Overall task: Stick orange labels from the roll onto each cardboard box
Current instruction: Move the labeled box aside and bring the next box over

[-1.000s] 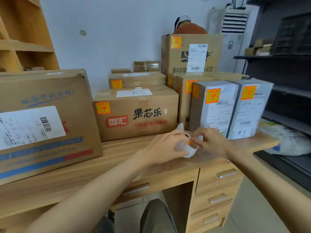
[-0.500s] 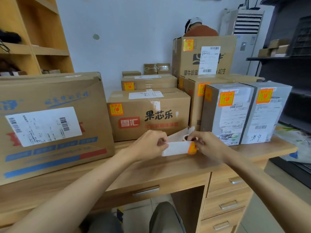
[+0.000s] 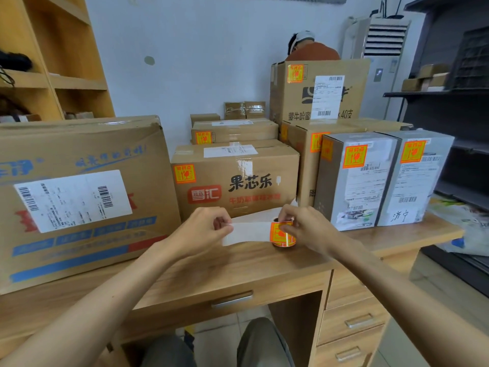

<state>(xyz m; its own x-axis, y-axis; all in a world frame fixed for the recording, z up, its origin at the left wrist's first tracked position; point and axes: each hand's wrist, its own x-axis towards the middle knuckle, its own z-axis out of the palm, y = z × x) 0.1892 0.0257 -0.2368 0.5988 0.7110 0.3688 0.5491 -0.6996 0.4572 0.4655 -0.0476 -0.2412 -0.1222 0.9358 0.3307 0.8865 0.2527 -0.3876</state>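
On roll point(image 3: 283, 237): left grip point(image 3: 203, 230), right grip point(image 3: 307, 229), curled

Matt brown cardboard boxes point(image 3: 235, 181) on a smooth wood-grain desk point(image 3: 238, 268).

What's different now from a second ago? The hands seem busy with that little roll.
The left hand has drawn the white backing strip out leftward, away from the label roll that the right hand holds. A second ago both hands were bunched together at the roll. An orange label now shows at the strip's roll end. The cardboard boxes have not moved.
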